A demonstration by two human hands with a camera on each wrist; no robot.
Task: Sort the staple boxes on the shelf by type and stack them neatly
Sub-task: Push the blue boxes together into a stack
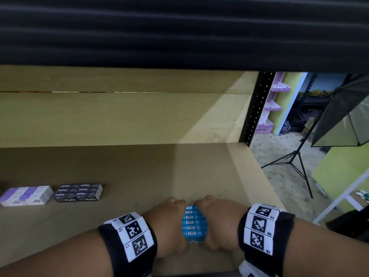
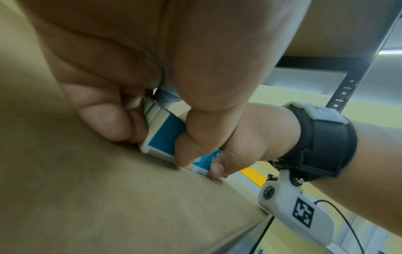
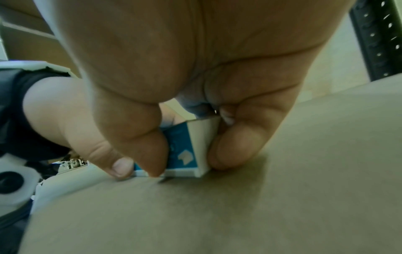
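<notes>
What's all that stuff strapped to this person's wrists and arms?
Both forearms are bare, with no sleeves or gloves. Each wrist carries a wide black band faced with white tiles printed with square black-and-white code markers, labelled L1 to L3 on the left band and R1 to R3 on the right. Under the right wrist hangs a white plastic camera mount with its own marker and a thin black cable.

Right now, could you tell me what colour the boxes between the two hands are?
Blue with white edging, the blue boxes show best in the head view.

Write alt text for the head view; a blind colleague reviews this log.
Both hands, left hand and right hand, grip a row of blue staple boxes on the wooden shelf. Purple boxes and black boxes sit stacked far left.
</notes>
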